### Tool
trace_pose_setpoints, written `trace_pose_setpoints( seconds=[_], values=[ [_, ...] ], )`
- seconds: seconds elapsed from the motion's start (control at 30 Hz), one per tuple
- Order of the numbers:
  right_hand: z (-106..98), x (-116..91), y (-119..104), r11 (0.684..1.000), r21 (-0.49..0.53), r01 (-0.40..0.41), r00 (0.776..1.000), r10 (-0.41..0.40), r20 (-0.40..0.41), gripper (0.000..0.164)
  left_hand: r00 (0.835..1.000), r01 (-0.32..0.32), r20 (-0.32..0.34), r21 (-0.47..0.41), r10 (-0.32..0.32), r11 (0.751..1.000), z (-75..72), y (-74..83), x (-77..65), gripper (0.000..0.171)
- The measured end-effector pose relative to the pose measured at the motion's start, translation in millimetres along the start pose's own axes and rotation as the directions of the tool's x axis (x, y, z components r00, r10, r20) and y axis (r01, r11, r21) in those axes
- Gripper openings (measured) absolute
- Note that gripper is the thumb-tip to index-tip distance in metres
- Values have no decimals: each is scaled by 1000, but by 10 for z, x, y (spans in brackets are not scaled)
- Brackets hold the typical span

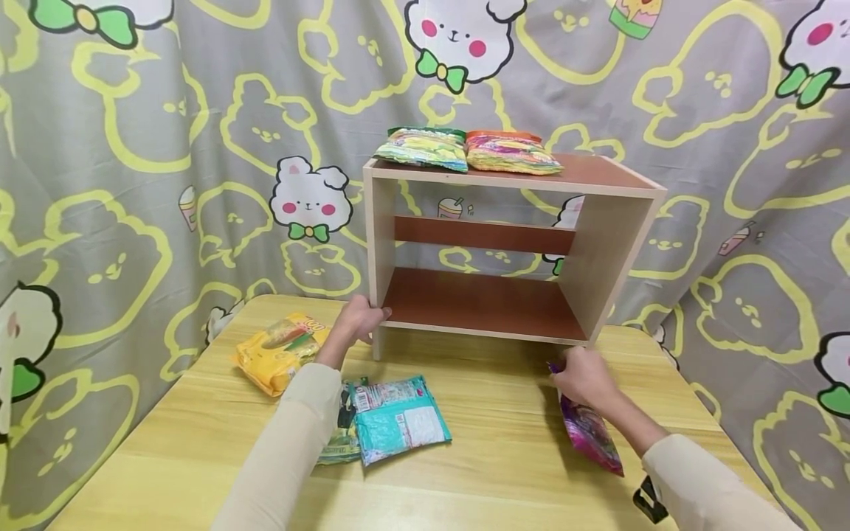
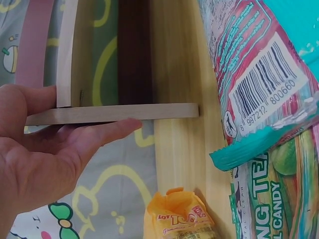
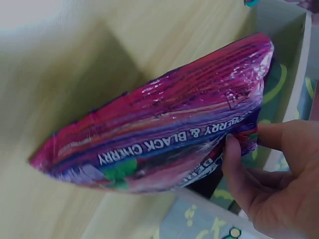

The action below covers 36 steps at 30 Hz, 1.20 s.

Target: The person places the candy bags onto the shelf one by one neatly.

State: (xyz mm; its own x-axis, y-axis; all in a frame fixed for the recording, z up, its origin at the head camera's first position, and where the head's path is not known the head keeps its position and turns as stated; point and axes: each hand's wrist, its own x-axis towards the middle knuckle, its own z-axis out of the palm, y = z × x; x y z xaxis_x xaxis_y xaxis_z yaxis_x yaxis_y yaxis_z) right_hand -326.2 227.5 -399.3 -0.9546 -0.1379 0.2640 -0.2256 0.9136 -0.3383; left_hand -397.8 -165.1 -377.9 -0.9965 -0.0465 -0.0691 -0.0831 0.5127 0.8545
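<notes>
My left hand grips the left side panel of a small wooden shelf, low near its lower board. In the left wrist view the panel's edge runs between thumb and fingers, one finger stretched along it. My right hand pinches one end of a purple candy bag below the shelf's right front corner. The right wrist view shows this bag hanging from thumb and fingers, with "black cherry" printed on it. Whether the bag touches the table, I cannot tell.
Green and orange candy bags lie on the shelf's top. A yellow bag rests at the table's left. A teal bag overlaps a green bag in front. A black object is by the right sleeve. Patterned curtains surround the table.
</notes>
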Motion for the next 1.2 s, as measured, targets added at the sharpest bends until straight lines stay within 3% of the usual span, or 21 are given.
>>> trace_pose_setpoints(
  seconds=[0.23, 0.47, 0.7, 1.07, 1.2],
  values=[
    [183, 10, -70, 1000, -5, -29, 999, 29, 32, 33, 1000, 12, 8, -21, -11, 1000, -6, -6, -1, 34],
    [244, 7, -125, 1000, -7, -5, 999, 6, 52, 26, 1000, 12, 6, -17, -12, 1000, -3, -4, 0, 32],
    [191, -9, -101, 1000, 1, 4, 999, -4, 35, 16, 1000, 3, 8, -6, -3, 1000, -1, -6, 9, 31],
    [30, -84, 77, 999, -2, -51, 995, 51, 89, 22, 1000, 0, 13, -9, 0, 1000, 2, -2, -6, 34],
    [-37, -112, 196, 995, -7, -102, 983, 102, 153, 22, 1000, -2, 9, -4, 2, 1000, -2, 2, -10, 34]
  ],
)
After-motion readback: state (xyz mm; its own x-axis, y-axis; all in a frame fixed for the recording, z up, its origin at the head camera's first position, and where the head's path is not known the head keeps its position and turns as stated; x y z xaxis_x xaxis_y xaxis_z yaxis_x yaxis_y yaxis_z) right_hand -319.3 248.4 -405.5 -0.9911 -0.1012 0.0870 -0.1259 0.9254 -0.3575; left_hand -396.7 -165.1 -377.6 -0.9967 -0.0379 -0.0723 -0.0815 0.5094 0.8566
